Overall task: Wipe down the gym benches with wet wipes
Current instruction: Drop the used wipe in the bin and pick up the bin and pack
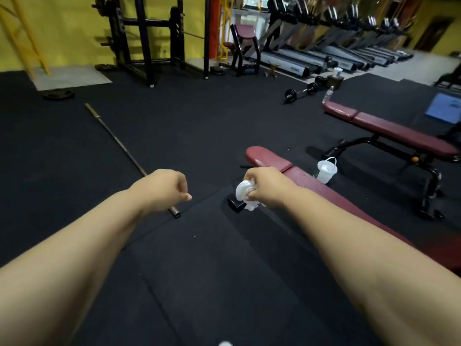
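Two bare forearms (74, 258) are stretched out over the black floor mat (212, 270). The left hand (162, 188) is curled into a fist, and nothing is held. A crumpled white wipe (245, 194) is gripped in the right hand (268, 188). Just beyond that hand and to its right, the red bench (269, 157) is seen, with a clear tub (326, 172) beside it. Under the left hand, a steel bar (119, 146) is laid.
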The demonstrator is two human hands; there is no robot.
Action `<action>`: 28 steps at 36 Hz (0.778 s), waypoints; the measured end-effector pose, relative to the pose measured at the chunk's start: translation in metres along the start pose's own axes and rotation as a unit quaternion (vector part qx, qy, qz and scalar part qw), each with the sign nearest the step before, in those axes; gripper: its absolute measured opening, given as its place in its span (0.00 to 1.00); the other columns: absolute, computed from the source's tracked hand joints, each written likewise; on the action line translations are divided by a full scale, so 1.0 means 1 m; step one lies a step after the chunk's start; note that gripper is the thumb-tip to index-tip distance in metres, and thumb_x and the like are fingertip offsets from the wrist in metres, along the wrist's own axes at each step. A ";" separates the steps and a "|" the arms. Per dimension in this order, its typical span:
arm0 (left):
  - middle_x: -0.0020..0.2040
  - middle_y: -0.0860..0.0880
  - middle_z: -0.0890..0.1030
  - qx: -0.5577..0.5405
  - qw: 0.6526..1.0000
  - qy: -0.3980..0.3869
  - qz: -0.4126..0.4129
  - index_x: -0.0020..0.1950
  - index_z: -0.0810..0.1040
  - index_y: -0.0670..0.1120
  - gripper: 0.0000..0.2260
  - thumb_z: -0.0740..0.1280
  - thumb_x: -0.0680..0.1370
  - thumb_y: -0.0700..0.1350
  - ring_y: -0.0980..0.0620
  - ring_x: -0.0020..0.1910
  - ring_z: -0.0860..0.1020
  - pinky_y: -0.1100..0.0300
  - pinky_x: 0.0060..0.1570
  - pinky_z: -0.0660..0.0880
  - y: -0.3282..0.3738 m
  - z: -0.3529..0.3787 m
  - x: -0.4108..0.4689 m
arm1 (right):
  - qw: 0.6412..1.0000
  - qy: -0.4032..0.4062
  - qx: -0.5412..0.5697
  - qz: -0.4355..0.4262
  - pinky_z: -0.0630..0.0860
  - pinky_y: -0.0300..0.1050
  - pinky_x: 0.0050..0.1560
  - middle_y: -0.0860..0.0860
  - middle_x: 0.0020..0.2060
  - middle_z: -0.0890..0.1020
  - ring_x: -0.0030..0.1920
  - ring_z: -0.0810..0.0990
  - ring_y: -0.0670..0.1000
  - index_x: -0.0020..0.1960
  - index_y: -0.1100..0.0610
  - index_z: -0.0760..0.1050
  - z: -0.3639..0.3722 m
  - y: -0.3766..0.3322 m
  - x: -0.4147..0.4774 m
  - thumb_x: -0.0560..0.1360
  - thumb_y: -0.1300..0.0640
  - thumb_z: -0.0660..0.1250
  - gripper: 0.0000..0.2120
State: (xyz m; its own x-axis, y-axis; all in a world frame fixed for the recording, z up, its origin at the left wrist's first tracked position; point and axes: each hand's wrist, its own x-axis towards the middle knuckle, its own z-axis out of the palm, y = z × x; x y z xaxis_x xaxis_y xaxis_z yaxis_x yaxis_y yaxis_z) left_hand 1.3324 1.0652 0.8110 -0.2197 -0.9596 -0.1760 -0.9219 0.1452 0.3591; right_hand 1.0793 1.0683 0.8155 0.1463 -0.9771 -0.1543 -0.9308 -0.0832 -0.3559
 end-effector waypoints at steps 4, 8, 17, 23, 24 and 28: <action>0.44 0.56 0.78 0.024 0.999 -0.010 0.020 0.40 0.76 0.53 0.07 0.68 0.74 0.56 0.54 0.44 0.76 0.55 0.46 0.77 0.000 -0.012 0.064 | 0.999 -0.009 -0.041 0.017 0.69 0.39 0.42 0.52 0.46 0.81 0.37 0.77 0.49 0.48 0.48 0.71 -0.012 0.015 0.048 0.71 0.59 0.67 0.09; 0.44 0.55 0.78 0.047 0.998 -0.016 0.034 0.39 0.76 0.54 0.08 0.68 0.73 0.57 0.53 0.44 0.77 0.54 0.47 0.77 0.000 -0.025 0.135 | 0.998 0.000 -0.047 0.040 0.73 0.41 0.32 0.50 0.40 0.77 0.33 0.78 0.50 0.45 0.47 0.70 -0.027 0.032 0.107 0.71 0.58 0.67 0.09; 0.44 0.56 0.78 0.084 0.994 -0.024 0.064 0.40 0.76 0.54 0.08 0.67 0.73 0.57 0.53 0.44 0.77 0.55 0.46 0.76 0.008 -0.064 0.301 | 0.996 0.017 -0.046 0.076 0.74 0.46 0.38 0.49 0.42 0.76 0.38 0.78 0.53 0.38 0.48 0.65 -0.079 0.071 0.257 0.71 0.55 0.68 0.11; 0.43 0.56 0.77 0.088 0.992 -0.040 0.075 0.41 0.76 0.53 0.08 0.66 0.74 0.56 0.53 0.43 0.77 0.54 0.46 0.77 0.000 -0.080 0.392 | 0.993 0.024 -0.044 0.107 0.74 0.46 0.41 0.48 0.44 0.76 0.43 0.77 0.53 0.46 0.48 0.68 -0.097 0.094 0.339 0.70 0.54 0.67 0.08; 0.43 0.56 0.77 0.091 0.992 -0.045 0.076 0.41 0.76 0.53 0.08 0.66 0.74 0.56 0.53 0.43 0.77 0.55 0.46 0.77 -0.003 -0.081 0.407 | 0.992 0.019 -0.049 0.111 0.73 0.46 0.41 0.48 0.44 0.76 0.43 0.77 0.53 0.47 0.48 0.68 -0.098 0.097 0.352 0.71 0.53 0.67 0.09; 0.43 0.56 0.78 0.100 0.989 -0.066 0.091 0.40 0.75 0.54 0.07 0.66 0.74 0.56 0.54 0.43 0.77 0.55 0.44 0.76 -0.018 -0.083 0.471 | 0.988 0.005 -0.078 0.134 0.73 0.46 0.42 0.49 0.45 0.75 0.45 0.76 0.54 0.54 0.49 0.71 -0.098 0.110 0.403 0.72 0.53 0.67 0.12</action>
State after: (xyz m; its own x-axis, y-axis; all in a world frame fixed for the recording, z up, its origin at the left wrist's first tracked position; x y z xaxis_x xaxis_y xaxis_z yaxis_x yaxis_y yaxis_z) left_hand 1.2717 0.5903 0.7972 -0.4147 -0.8753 -0.2487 -0.9054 0.3695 0.2092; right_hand 1.0027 0.6460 0.8043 -0.1146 -0.9701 -0.2139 -0.9761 0.1500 -0.1570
